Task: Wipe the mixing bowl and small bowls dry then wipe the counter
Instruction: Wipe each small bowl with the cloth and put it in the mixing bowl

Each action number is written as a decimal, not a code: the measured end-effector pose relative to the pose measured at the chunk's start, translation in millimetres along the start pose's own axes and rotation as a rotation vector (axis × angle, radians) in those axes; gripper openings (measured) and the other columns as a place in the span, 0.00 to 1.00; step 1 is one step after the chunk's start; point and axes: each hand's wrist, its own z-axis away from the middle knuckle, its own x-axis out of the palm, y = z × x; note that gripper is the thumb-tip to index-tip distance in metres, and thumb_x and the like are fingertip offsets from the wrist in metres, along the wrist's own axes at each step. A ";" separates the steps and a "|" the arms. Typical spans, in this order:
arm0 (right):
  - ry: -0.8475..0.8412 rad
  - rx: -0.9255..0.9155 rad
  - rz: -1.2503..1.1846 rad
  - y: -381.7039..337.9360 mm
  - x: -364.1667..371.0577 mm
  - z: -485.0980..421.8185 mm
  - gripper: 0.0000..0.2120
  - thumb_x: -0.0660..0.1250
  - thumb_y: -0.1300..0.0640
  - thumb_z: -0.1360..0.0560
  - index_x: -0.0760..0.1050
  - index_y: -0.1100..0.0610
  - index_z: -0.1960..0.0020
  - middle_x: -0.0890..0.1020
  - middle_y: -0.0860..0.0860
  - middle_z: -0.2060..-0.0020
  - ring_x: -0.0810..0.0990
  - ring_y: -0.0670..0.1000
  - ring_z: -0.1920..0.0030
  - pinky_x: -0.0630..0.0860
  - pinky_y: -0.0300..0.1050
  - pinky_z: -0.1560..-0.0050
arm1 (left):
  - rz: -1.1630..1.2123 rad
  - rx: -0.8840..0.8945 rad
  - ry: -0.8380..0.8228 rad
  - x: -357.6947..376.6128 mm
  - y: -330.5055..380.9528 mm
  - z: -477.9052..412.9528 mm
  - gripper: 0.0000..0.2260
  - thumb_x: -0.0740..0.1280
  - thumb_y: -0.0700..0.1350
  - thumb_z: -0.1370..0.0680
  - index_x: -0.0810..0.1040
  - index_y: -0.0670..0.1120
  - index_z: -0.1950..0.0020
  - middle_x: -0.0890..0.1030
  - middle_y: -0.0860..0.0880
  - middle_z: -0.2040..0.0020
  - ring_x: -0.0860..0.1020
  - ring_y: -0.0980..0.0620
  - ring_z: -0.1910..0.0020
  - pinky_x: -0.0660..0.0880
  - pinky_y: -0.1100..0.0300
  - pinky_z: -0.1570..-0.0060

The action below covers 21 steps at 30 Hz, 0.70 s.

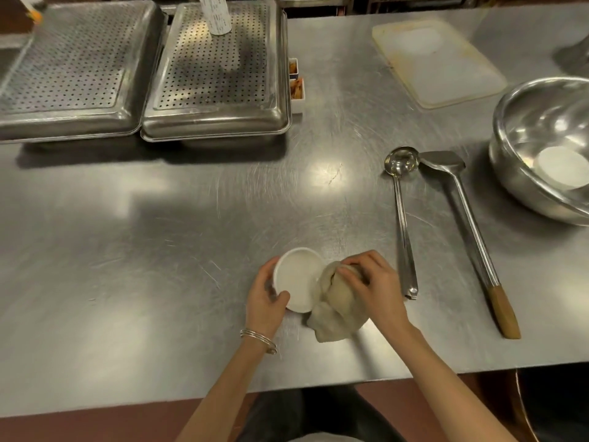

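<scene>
My left hand [266, 298] grips a small white bowl [298, 277] by its left rim, thumb over the near edge, tilting its opening toward me just above the steel counter [159, 250]. My right hand [371, 282] grips a bunched beige cloth [334, 311] against the bowl's right rim. The cloth hangs down onto the counter. At the right edge sits the big steel mixing bowl [516, 129], with another small white bowl [562, 167] lying inside it.
A steel ladle [402, 218] and a wooden-handled spatula [462, 212] lie right of my hands. A white cutting board [436, 62] lies at the back right. Two perforated steel trays [216, 71] stand at the back left. The counter's front edge runs just below my wrists.
</scene>
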 end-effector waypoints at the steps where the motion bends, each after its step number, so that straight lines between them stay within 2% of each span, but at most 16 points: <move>1: -0.033 0.012 0.015 9.6 0.3 3.8 0.03 0.71 0.58 0.28 0.80 0.53 0.55 0.77 0.42 0.58 0.77 0.42 0.56 0.73 0.36 0.53 | 0.006 -0.010 0.025 -5.9 -2.9 1.1 0.29 0.66 0.26 0.32 0.70 0.56 0.42 0.74 0.55 0.42 0.72 0.45 0.39 0.77 0.66 0.51; 3: -0.115 0.020 0.035 24.5 -1.2 8.3 0.05 0.70 0.59 0.27 0.81 0.55 0.51 0.77 0.43 0.56 0.77 0.41 0.55 0.72 0.35 0.52 | 0.011 -0.039 0.059 -17.9 -7.6 3.2 0.26 0.67 0.32 0.33 0.71 0.56 0.42 0.74 0.54 0.41 0.72 0.44 0.38 0.79 0.58 0.50; 5: -0.161 0.032 0.054 35.0 -5.1 10.1 0.11 0.71 0.59 0.28 0.81 0.55 0.46 0.77 0.45 0.51 0.76 0.41 0.51 0.70 0.32 0.47 | 0.019 -0.075 0.068 -28.1 -7.9 4.0 0.26 0.69 0.43 0.38 0.71 0.60 0.42 0.74 0.54 0.40 0.72 0.43 0.38 0.77 0.41 0.48; 7: -0.193 0.068 0.105 45.6 -7.5 15.3 0.19 0.72 0.59 0.30 0.77 0.54 0.39 0.74 0.47 0.46 0.74 0.45 0.46 0.69 0.34 0.43 | 0.006 -0.069 0.053 -33.3 -8.2 4.5 0.27 0.68 0.48 0.40 0.72 0.64 0.43 0.74 0.53 0.39 0.72 0.43 0.37 0.75 0.36 0.48; 9: -0.269 0.162 0.181 51.3 -4.3 21.2 0.27 0.73 0.57 0.30 0.71 0.53 0.33 0.73 0.48 0.45 0.73 0.46 0.47 0.70 0.38 0.43 | -0.023 -0.044 0.027 -33.2 -5.3 4.6 0.27 0.67 0.49 0.40 0.71 0.64 0.41 0.74 0.51 0.37 0.72 0.44 0.37 0.75 0.36 0.48; 10: -0.286 0.212 0.202 52.6 -2.0 21.4 0.27 0.73 0.57 0.30 0.70 0.55 0.33 0.74 0.49 0.47 0.75 0.48 0.48 0.72 0.41 0.45 | -0.026 -0.042 0.012 -31.7 -2.7 4.4 0.28 0.67 0.49 0.40 0.71 0.62 0.41 0.74 0.51 0.37 0.72 0.45 0.37 0.75 0.36 0.48; 12: -0.257 0.265 0.229 51.4 -3.4 17.0 0.20 0.73 0.58 0.30 0.73 0.58 0.41 0.80 0.52 0.54 0.80 0.53 0.54 0.75 0.45 0.52 | -0.026 -0.045 -0.020 -27.9 3.0 4.6 0.28 0.67 0.47 0.39 0.70 0.58 0.39 0.73 0.54 0.38 0.72 0.46 0.38 0.76 0.37 0.48; 13: -0.224 0.261 0.227 48.4 -8.3 13.9 0.15 0.73 0.60 0.30 0.74 0.58 0.45 0.81 0.52 0.58 0.81 0.54 0.57 0.76 0.42 0.55 | -0.029 -0.046 -0.036 -26.8 5.3 4.3 0.28 0.68 0.45 0.38 0.70 0.56 0.38 0.73 0.53 0.39 0.72 0.45 0.38 0.76 0.38 0.47; 16: -0.088 0.145 0.160 34.4 -30.7 10.3 0.08 0.73 0.64 0.32 0.80 0.57 0.54 0.80 0.46 0.65 0.79 0.45 0.63 0.72 0.30 0.61 | -0.015 -0.064 -0.081 -28.9 10.7 2.0 0.29 0.67 0.41 0.36 0.68 0.52 0.35 0.73 0.51 0.38 0.72 0.45 0.37 0.75 0.38 0.47; 17: -0.070 0.100 0.152 30.1 -36.2 11.5 0.07 0.73 0.65 0.32 0.81 0.56 0.55 0.80 0.46 0.64 0.78 0.43 0.63 0.73 0.31 0.61 | -0.006 -0.068 -0.094 -31.5 10.9 1.0 0.29 0.67 0.41 0.36 0.68 0.53 0.35 0.73 0.51 0.38 0.72 0.46 0.38 0.76 0.40 0.47; 21: -0.119 -0.027 0.155 17.0 -45.2 18.5 0.07 0.69 0.65 0.29 0.79 0.55 0.54 0.76 0.44 0.61 0.76 0.44 0.60 0.72 0.36 0.58 | 0.040 -0.097 -0.121 -36.2 14.7 2.0 0.26 0.63 0.40 0.33 0.69 0.58 0.37 0.72 0.54 0.38 0.73 0.50 0.40 0.80 0.50 0.55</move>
